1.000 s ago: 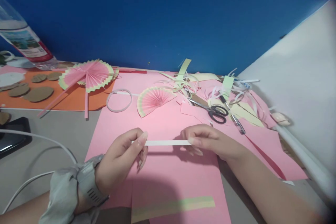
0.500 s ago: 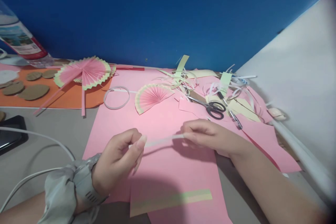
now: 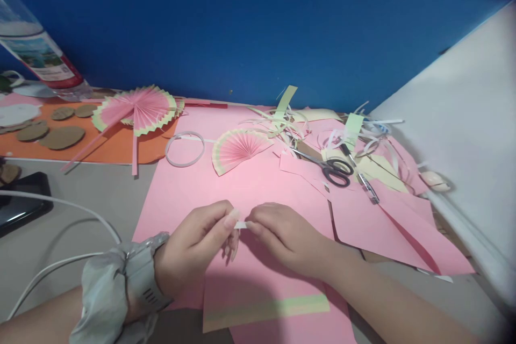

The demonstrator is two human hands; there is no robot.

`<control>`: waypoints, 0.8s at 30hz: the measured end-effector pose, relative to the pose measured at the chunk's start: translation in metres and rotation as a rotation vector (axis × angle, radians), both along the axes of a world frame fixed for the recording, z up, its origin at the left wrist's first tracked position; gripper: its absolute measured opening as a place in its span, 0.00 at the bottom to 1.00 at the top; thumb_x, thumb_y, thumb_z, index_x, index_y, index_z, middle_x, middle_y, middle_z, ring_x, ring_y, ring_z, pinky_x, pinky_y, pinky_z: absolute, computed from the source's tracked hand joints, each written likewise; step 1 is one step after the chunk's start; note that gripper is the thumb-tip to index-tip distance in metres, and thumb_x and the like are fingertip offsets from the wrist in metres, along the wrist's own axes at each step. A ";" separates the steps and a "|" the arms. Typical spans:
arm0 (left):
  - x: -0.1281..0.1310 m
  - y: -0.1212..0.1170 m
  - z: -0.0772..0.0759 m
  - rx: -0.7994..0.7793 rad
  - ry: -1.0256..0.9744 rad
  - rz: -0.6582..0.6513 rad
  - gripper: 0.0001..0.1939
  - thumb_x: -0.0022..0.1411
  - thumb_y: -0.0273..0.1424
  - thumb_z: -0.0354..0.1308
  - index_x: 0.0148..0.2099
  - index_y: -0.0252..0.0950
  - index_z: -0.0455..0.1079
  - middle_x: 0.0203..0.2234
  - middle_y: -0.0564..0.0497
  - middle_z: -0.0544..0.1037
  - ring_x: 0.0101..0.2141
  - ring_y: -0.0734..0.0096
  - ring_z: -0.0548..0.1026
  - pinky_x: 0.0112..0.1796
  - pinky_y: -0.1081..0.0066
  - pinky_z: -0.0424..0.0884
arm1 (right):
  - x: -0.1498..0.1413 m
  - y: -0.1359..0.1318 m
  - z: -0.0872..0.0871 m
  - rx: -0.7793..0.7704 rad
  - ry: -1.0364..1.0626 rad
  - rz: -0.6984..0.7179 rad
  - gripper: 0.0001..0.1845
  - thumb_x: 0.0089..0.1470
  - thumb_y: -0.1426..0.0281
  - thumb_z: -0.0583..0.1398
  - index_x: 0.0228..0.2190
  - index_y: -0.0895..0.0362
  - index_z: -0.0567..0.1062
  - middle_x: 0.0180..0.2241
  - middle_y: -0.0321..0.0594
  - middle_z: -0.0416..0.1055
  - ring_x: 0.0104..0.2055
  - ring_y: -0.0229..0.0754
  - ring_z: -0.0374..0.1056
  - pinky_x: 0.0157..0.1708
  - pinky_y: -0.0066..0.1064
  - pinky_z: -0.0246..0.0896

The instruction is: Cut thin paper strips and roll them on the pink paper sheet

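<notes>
The left hand [image 3: 197, 242] and right hand [image 3: 287, 237] hide the ends of a white strip [image 3: 241, 224].

On my left wrist I wear a pale grey band [image 3: 143, 277], smooth and broad, with a row of short dark slots along its lower part; its upper edge has a glossy look, too blurred to make out. Just behind it, further up my forearm, sits a soft, bunched scrunchie [image 3: 102, 290] in greyish green, its fabric gathered in loose, slightly shiny folds. My right forearm [image 3: 363, 285] is bare, and my left thumbnail [image 3: 231, 219] is long and rounded.
</notes>
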State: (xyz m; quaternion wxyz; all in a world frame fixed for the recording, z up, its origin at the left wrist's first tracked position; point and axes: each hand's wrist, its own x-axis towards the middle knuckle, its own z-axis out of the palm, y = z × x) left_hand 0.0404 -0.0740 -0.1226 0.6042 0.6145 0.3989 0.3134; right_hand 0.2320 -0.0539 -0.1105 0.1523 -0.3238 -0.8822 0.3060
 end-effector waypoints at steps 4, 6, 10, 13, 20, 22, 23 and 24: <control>0.001 -0.001 0.000 -0.021 0.027 -0.023 0.19 0.68 0.39 0.42 0.26 0.37 0.59 0.17 0.57 0.67 0.20 0.78 0.66 0.27 0.74 0.63 | 0.003 0.001 -0.003 0.037 0.039 -0.059 0.13 0.62 0.71 0.48 0.25 0.56 0.62 0.22 0.33 0.61 0.26 0.36 0.57 0.29 0.30 0.54; 0.002 -0.001 -0.001 -0.022 0.043 -0.016 0.18 0.68 0.38 0.42 0.27 0.37 0.59 0.18 0.57 0.68 0.21 0.77 0.67 0.28 0.74 0.63 | 0.000 -0.003 -0.005 0.214 0.107 -0.214 0.03 0.58 0.72 0.52 0.32 0.57 0.65 0.31 0.40 0.66 0.36 0.41 0.61 0.38 0.35 0.55; 0.002 0.001 0.000 -0.014 0.081 0.032 0.17 0.68 0.38 0.42 0.28 0.38 0.59 0.19 0.58 0.67 0.22 0.78 0.66 0.27 0.75 0.62 | -0.009 -0.016 -0.007 0.546 0.124 -0.310 0.03 0.55 0.73 0.55 0.34 0.57 0.65 0.35 0.43 0.65 0.41 0.45 0.59 0.41 0.40 0.50; 0.003 0.001 0.001 -0.015 0.099 0.010 0.18 0.69 0.38 0.40 0.28 0.38 0.58 0.19 0.58 0.66 0.22 0.78 0.65 0.28 0.75 0.62 | -0.014 -0.020 -0.008 0.466 0.051 -0.140 0.07 0.56 0.74 0.49 0.28 0.57 0.65 0.27 0.38 0.65 0.31 0.40 0.58 0.34 0.37 0.47; 0.003 -0.004 0.004 0.016 0.108 -0.086 0.16 0.70 0.34 0.38 0.29 0.38 0.57 0.24 0.57 0.62 0.27 0.77 0.62 0.33 0.76 0.62 | -0.010 -0.011 -0.012 0.336 0.031 -0.074 0.11 0.54 0.76 0.47 0.23 0.57 0.63 0.22 0.36 0.59 0.27 0.39 0.53 0.31 0.35 0.45; 0.002 -0.004 0.005 0.021 0.094 -0.114 0.15 0.70 0.34 0.37 0.32 0.38 0.58 0.26 0.56 0.62 0.29 0.76 0.63 0.35 0.74 0.62 | -0.009 -0.010 -0.012 0.316 0.033 -0.069 0.10 0.53 0.76 0.47 0.22 0.57 0.61 0.22 0.36 0.58 0.26 0.39 0.52 0.30 0.34 0.45; 0.002 -0.004 0.006 0.021 0.091 -0.126 0.15 0.70 0.34 0.36 0.33 0.38 0.59 0.27 0.55 0.63 0.29 0.76 0.63 0.35 0.74 0.63 | -0.008 -0.009 -0.012 0.302 0.032 -0.069 0.10 0.53 0.75 0.47 0.22 0.57 0.61 0.22 0.36 0.58 0.26 0.39 0.52 0.30 0.34 0.45; 0.003 -0.004 0.006 0.021 0.095 -0.134 0.14 0.70 0.34 0.36 0.35 0.38 0.59 0.27 0.55 0.63 0.30 0.75 0.63 0.35 0.73 0.63 | -0.007 -0.008 -0.012 0.288 0.030 -0.068 0.10 0.53 0.75 0.47 0.22 0.56 0.60 0.22 0.35 0.57 0.26 0.39 0.52 0.30 0.34 0.45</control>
